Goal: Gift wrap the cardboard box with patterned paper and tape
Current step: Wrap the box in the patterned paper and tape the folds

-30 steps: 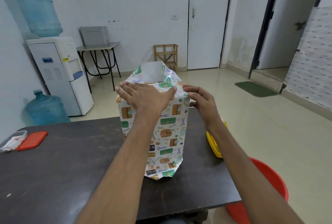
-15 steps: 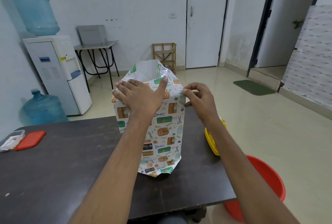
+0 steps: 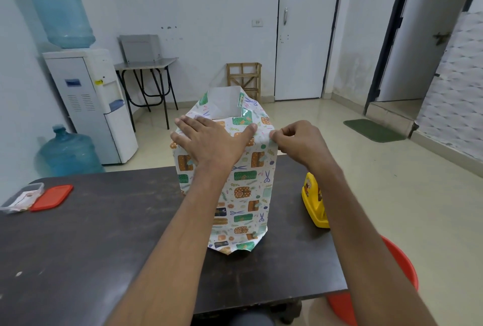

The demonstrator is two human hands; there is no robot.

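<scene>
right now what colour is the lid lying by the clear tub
Red lid, seen in the head view at the table's left edge.

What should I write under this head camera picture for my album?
Left hand flattens patterned paper around an upright box while right hand pinches its corner.

Two hands [image 3: 211,142] [image 3: 300,142] showing, one wrapped box [image 3: 243,195] standing, two water jugs [image 3: 58,6] [image 3: 69,153] sitting, one yellow dispenser [image 3: 312,200], one red lid [image 3: 52,197], one red bucket [image 3: 400,265] showing.

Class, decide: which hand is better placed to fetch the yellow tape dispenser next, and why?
Right. The right hand only pinches the patterned paper edge, above the dispenser; the left hand presses the fold flat.
</scene>
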